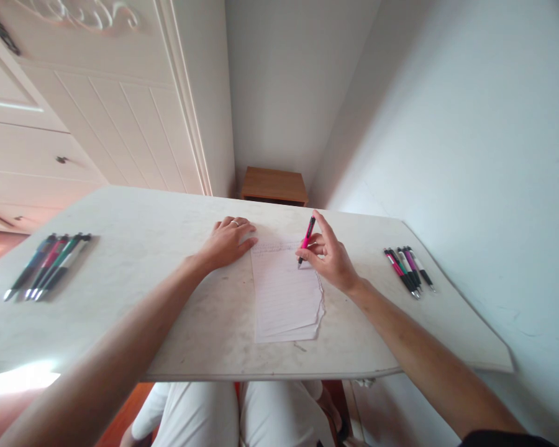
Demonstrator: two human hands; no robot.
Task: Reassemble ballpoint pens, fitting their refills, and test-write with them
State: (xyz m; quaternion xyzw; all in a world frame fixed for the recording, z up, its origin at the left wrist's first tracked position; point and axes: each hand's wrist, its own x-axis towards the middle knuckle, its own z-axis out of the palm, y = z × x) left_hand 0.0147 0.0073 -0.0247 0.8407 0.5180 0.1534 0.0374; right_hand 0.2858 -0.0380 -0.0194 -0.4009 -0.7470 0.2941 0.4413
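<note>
My right hand grips a pink and black ballpoint pen, its index finger resting on the pen's top end. The pen's tip points down at the lined paper, at or just above its surface. Small handwriting fills the top lines of the paper, and its right edge is torn and ragged, with more than one sheet stacked. Flat on the table at the paper's upper left lies my left hand, fingers stretched out, a ring on one finger. Its thumb reaches the paper's corner.
Several pens lie side by side at the left of the white table. Another group of pens lies at the right, near the wall. Beyond the far edge stand a wooden box-like piece and a white cabinet.
</note>
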